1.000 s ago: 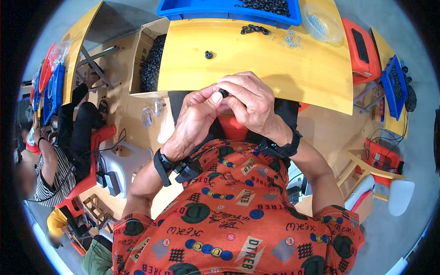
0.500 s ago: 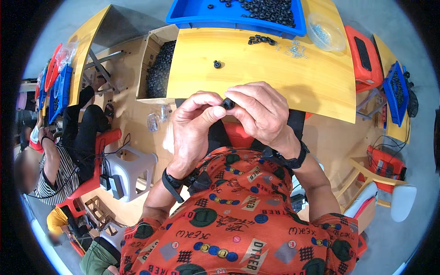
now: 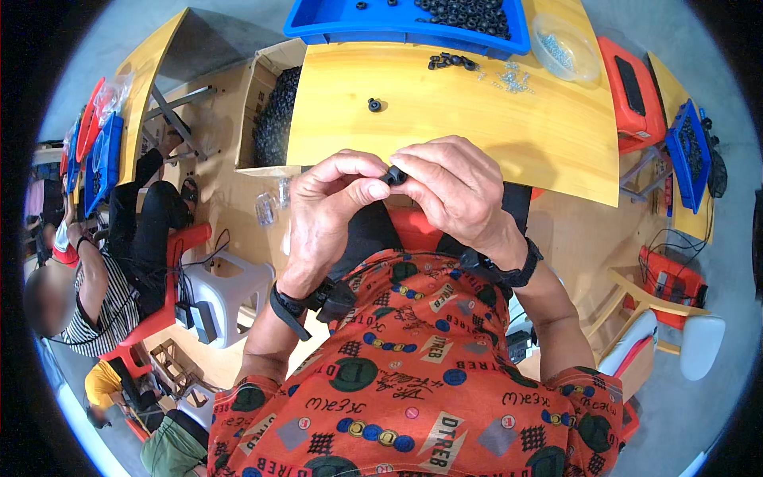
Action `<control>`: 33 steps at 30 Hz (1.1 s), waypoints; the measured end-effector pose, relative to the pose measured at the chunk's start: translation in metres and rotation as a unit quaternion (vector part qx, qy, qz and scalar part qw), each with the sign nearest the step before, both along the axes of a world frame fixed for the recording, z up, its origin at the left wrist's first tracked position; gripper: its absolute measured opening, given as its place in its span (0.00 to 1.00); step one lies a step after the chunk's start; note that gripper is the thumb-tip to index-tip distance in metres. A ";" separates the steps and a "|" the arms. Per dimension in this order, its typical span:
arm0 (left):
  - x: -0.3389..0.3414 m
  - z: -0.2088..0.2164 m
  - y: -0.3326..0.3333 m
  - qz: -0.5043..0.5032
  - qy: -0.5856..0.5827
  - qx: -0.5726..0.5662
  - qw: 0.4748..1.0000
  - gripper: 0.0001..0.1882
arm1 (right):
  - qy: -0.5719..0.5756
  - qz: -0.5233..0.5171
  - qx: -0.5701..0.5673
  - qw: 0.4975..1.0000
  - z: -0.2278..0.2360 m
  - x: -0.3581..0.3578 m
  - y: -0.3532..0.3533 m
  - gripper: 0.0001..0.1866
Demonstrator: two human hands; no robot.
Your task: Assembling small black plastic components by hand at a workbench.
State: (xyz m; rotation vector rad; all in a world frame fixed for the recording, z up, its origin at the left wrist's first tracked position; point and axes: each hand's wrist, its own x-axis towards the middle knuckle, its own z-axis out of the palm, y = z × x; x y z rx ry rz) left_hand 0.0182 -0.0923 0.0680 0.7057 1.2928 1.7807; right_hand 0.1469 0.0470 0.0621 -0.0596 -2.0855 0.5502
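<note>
A small round black part (image 3: pixel 394 176), perhaps plastic or rubber, is pinched between my two hands just off the near edge of the yellow table (image 3: pixel 477 143). My left hand (image 3: pixel 326 208) grips its left side between thumb and forefinger. The fingertips of my right hand (image 3: pixel 458 189) close on its other side and cover much of it. One similar black part (image 3: pixel 374 104) lies alone on the tabletop. Farther back sit a short cluster of black parts (image 3: pixel 451 61) and a scatter of small silvery pieces (image 3: pixel 515 79).
A blue tray (image 3: pixel 381 33) of black parts stands at the table's far edge, beside a clear bowl (image 3: pixel 584 67) of small silvery pieces. A cardboard box (image 3: pixel 248 127) full of black parts adjoins the table's left side. At far left sits a person in a striped shirt (image 3: pixel 102 318).
My hands keep hold of the black part and have shifted very slightly, the left wrist a little to the left. The table and tray appear slightly higher in the view.
</note>
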 end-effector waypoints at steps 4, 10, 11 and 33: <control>-0.011 -0.002 -0.001 -0.080 -0.103 -0.014 0.991 0.14 | 0.008 0.015 -0.004 1.000 -0.001 -0.001 0.002 0.19; -0.015 -0.006 -0.001 -0.135 -0.173 -0.004 0.976 0.24 | -0.008 0.020 0.011 1.000 -0.001 -0.003 -0.002 0.18; -0.015 -0.007 -0.001 -0.135 -0.173 -0.004 0.976 0.24 | -0.004 0.024 0.005 1.000 -0.002 -0.004 -0.003 0.18; -0.004 -0.039 0.004 -0.093 -0.264 0.010 0.960 0.16 | -0.067 0.059 -0.001 0.996 -0.032 -0.007 -0.009 0.20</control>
